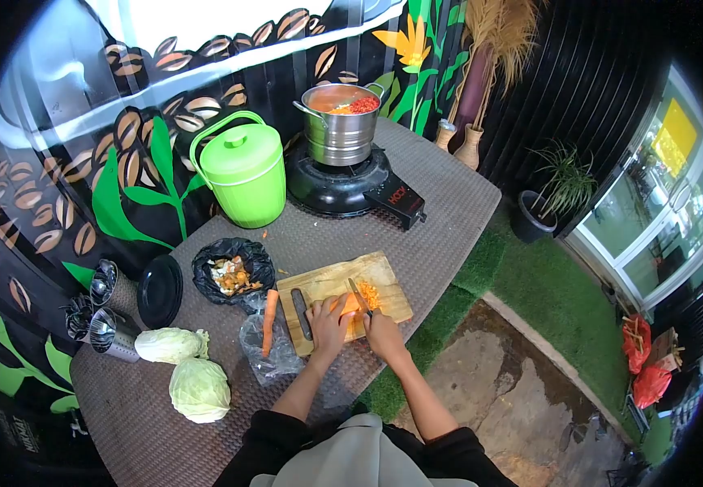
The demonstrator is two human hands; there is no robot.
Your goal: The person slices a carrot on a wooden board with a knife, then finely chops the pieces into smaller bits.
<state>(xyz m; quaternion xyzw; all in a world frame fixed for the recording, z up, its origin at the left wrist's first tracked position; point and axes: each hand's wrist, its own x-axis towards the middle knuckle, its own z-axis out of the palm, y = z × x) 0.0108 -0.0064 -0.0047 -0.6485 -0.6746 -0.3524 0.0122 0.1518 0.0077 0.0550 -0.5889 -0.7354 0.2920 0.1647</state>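
Observation:
My left hand is closed over a piece of carrot on the wooden cutting board. Beside it my right hand grips a knife, its blade at the carrot's right side. Small diced carrot lies right of the blade. A second, dark-handled knife rests on the board's left part. Just left of the board, a whole carrot lies on a clear plastic bag.
A black bag of peelings stands left of the board. Two cabbages, a black plate and metal utensil holders are at the left. Behind are a green lidded bucket and a steel pot on a stove.

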